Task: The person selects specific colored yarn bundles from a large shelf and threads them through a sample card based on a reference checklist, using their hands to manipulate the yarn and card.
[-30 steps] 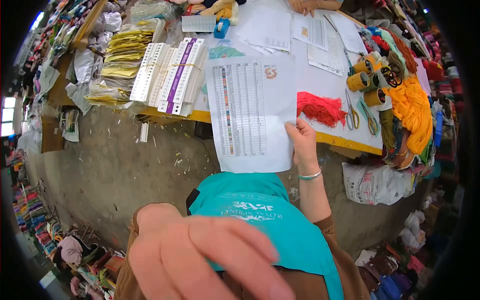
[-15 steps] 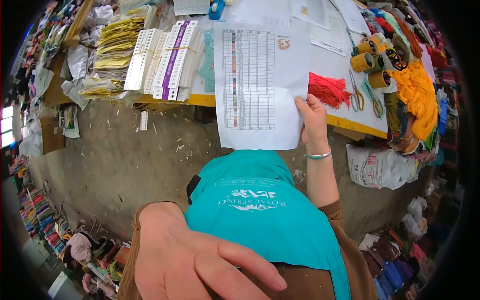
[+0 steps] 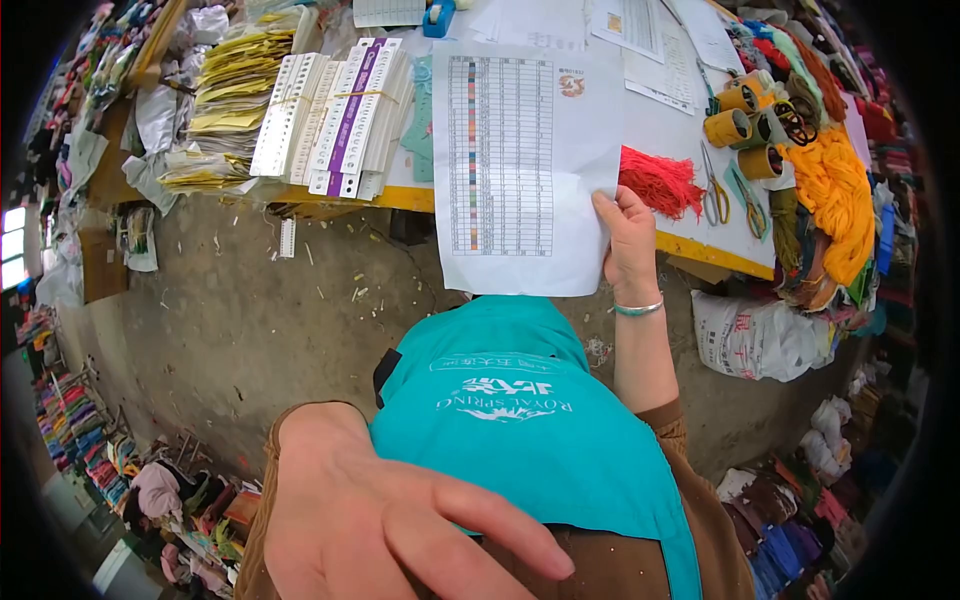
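Printed sheet [image 3: 525,170] hangs in the right hand's [image 3: 630,240] thumb-and-finger pinch before the table [image 3: 715,252].
Its small print is illegible; the left hand [image 3: 375,520], fingers parted, runs out of frame.

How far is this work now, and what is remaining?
Seemingly done: the punched cards are banded in bundles. In hand: the right hand holds up a printed sheet; the left hand is away from it. Perhaps left: the red thread and scissors lie unheld on the table.
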### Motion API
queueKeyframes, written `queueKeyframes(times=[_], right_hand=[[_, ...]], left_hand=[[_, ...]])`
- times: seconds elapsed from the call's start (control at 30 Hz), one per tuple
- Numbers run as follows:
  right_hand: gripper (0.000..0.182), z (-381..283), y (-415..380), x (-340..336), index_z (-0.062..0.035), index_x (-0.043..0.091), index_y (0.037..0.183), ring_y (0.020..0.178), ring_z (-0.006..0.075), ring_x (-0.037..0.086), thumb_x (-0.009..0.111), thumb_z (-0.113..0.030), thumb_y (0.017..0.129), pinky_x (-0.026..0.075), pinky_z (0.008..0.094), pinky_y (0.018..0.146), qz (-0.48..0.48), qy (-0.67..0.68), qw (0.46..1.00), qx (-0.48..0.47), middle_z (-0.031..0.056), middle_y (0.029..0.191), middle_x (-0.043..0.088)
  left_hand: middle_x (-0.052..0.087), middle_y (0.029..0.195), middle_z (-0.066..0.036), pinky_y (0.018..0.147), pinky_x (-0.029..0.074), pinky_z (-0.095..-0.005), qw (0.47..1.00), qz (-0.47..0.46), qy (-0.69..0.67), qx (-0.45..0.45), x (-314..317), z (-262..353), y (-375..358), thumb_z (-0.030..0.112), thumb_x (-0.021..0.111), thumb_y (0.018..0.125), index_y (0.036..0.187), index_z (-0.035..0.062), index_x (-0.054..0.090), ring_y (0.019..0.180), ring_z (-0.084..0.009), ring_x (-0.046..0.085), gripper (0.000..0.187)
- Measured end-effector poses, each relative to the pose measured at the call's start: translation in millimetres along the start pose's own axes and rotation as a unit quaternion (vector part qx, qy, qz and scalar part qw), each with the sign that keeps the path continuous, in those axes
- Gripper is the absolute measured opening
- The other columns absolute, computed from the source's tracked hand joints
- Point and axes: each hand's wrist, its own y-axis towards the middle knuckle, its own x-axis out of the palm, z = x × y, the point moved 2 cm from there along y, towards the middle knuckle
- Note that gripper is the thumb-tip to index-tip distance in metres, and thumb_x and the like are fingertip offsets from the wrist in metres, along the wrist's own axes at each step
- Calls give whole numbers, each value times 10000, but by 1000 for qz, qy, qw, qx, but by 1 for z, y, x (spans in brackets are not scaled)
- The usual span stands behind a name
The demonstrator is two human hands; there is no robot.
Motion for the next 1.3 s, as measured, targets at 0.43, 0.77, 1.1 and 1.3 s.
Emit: queueKeyframes(times=[0.43, 0.77, 1.1, 1.3], right_hand=[[149, 1, 3, 7, 27, 647, 1030, 825, 107, 626, 633, -57, 908, 504, 248, 757, -9, -10, 1000, 8, 60, 955, 684], [146, -4, 4, 36, 24, 652, 1017, 818, 107, 632, 638, -60, 899, 506, 245, 744, -34, -36, 999, 16, 57, 932, 687], [162, -5, 32, 68, 18, 635, 1036, 822, 111, 633, 633, -74, 903, 506, 246, 750, -139, -67, 987, 52, 61, 954, 684], [105, -6, 35, 90, 25, 645, 969, 746, 89, 619, 617, -47, 897, 494, 229, 670, -176, -45, 978, 101, 43, 871, 674]], left_hand=[[679, 1134, -19, 1019, 395, -496, 1000, 16, -16, 0, 0, 7, -4, 174, 673, 902, 987, 105, 739, 1157, -263, 602, 128], [687, 1124, -25, 1020, 391, -502, 997, 8, 50, 52, 5, 21, -11, 200, 594, 956, 945, 99, 724, 1109, -286, 628, 165], [688, 1099, -77, 1023, 358, -587, 965, 171, 150, 128, 8, 12, -22, 151, 602, 931, 968, 99, 697, 1104, -307, 615, 115], [373, 1473, -163, 1147, 262, -420, 687, 583, 413, -133, -102, -30, -128, 91, 585, 901, 1435, -46, 325, 1358, -267, 385, 610]])
